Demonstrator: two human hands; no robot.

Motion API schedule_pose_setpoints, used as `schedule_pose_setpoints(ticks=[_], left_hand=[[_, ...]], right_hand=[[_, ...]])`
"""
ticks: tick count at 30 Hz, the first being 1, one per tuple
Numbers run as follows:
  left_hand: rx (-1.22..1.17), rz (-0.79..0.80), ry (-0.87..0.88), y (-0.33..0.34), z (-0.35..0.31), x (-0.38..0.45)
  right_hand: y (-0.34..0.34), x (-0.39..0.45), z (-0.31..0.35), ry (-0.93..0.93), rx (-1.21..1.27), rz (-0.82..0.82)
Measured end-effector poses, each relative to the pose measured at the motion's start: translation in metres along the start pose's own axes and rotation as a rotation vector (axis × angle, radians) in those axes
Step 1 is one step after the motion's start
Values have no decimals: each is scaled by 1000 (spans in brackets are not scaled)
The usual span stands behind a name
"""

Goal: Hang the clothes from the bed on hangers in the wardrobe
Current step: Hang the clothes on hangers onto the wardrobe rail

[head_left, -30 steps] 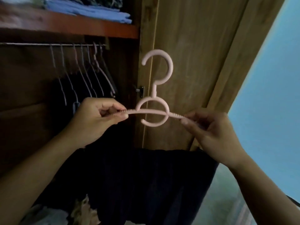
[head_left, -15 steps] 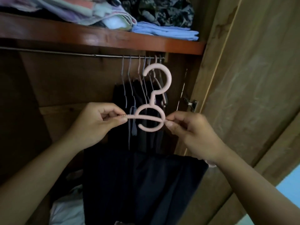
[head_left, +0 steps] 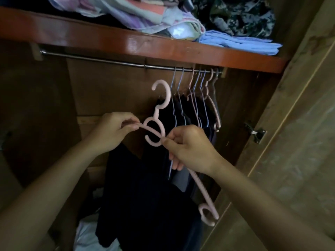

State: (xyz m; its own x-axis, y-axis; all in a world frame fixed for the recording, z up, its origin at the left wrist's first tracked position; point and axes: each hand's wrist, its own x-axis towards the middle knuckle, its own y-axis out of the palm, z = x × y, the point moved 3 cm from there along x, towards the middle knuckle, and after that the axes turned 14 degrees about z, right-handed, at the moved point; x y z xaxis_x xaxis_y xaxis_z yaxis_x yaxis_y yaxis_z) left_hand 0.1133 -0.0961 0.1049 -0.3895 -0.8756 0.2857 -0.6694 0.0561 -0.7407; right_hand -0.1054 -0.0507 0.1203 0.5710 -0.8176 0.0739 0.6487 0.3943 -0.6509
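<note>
Wardrobe interior, dim, dark wood back panel (head_left: 112, 87). Red-brown shelf (head_left: 145, 45) across the top carries folded clothes (head_left: 137, 13), a blue folded piece (head_left: 241, 44) at its right end. Metal rail (head_left: 108, 60) runs under the shelf; a bunch of wire hangers (head_left: 190, 98) with dark garments hangs at the rail's right end. Open door (head_left: 299, 142) at far right, hinge (head_left: 255, 133) on the frame.

Left hand (head_left: 110, 133) is raised in front of the back panel, thumb and forefinger pinching the left arm of a pink hanger (head_left: 155, 131). Hanger is tilted, hook up and below the rail, not on it. Dark garment (head_left: 145, 196) hangs under both hands, probably on the pink hanger, too dark to be sure. Right hand (head_left: 190, 149) pinches the hanger's right arm just beside the centre loop, other fingers curled; that arm slopes down past the wrist towards the door.
</note>
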Motion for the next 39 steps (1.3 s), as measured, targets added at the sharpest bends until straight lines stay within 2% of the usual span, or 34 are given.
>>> schedule_pose_setpoints(ticks=[5, 12, 19, 24, 30, 35, 39], left_hand=[[26, -60, -130, -3, 26, 22], [38, -120, -178, -12, 34, 40], [59, -77, -184, -16, 42, 60], [240, -68, -208, -26, 37, 93], [650, -133, -255, -55, 50, 154], [709, -170, -309, -69, 61, 178], [688, -142, -343, -65, 65, 182]], right_hand=[[15, 52, -2, 36, 90, -80], [11, 109, -12, 108, 229, -283], [-14, 163, -32, 133, 351, -440], [-39, 199, -50, 141, 373, -484], [-75, 233, -63, 123, 335, -514], [-92, 260, -80, 99, 347, -530], [-91, 275, -98, 154, 472, -542]])
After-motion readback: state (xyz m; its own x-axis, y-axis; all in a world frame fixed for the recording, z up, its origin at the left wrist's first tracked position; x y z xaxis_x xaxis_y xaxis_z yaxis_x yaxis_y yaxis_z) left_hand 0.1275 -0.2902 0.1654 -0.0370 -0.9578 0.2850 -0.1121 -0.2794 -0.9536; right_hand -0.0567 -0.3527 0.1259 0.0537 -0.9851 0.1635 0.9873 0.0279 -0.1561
